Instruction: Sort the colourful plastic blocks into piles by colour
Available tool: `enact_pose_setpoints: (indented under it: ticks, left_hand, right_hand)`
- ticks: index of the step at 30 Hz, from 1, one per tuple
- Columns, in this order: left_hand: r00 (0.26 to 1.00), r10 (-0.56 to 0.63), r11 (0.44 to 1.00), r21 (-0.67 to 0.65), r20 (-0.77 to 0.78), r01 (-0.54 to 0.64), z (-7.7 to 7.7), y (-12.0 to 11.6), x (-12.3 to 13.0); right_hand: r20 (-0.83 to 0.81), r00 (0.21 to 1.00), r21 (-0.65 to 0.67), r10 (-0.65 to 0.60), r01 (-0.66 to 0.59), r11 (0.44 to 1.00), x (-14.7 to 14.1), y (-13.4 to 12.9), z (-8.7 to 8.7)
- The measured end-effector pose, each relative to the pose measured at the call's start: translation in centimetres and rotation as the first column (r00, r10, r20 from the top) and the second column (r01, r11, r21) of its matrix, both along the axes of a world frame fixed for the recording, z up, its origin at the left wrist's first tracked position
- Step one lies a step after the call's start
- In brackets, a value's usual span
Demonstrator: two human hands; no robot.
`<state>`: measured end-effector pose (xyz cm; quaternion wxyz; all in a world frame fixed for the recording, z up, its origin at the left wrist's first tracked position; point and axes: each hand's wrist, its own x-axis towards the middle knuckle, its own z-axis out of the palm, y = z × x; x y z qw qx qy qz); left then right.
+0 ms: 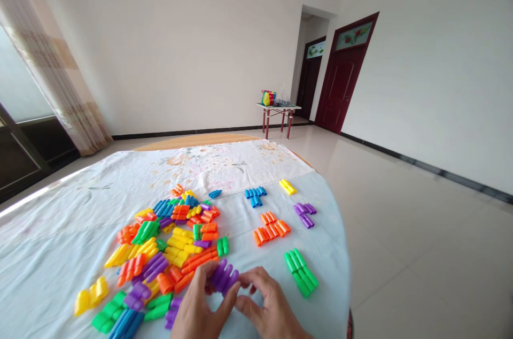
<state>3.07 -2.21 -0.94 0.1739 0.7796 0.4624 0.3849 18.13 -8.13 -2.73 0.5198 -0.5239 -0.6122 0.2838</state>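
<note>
At the near edge of the table, the left hand has a purple cluster pinched between thumb and fingers. The right hand curls in just beside it; whether it grips anything, I can't tell. Looks like close fingertip work on the cluster, and the next move seems to call for a steady left pinch. Toward the right edge: green pieces, then orange ones, with blue ones farther out.
</note>
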Motion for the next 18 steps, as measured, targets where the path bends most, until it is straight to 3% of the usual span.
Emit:
enact_pose_setpoints:
  ticks: [11,14,18]
  left_hand:
    - [0.994,-0.002,0.999,0.04,0.113,-0.003,-1.3,-0.8,1.1]
    - [0.998,-0.031,0.992,0.125,0.048,0.024,-1.8,-0.9,1.0]
    - [0.986,-0.079,0.947,0.298,-0.149,0.121,-2.4,-0.5,-0.5]
  right_hand:
    - [-0.221,0.974,-0.141,-0.057,0.025,0.99,-0.4,0.0,1.6]
    - [-0.24,0.969,-0.159,-0.06,0.022,0.987,-0.2,-0.3,2.0]
    - [-0.291,0.956,-0.102,-0.043,0.014,0.995,1.1,-0.1,3.1]
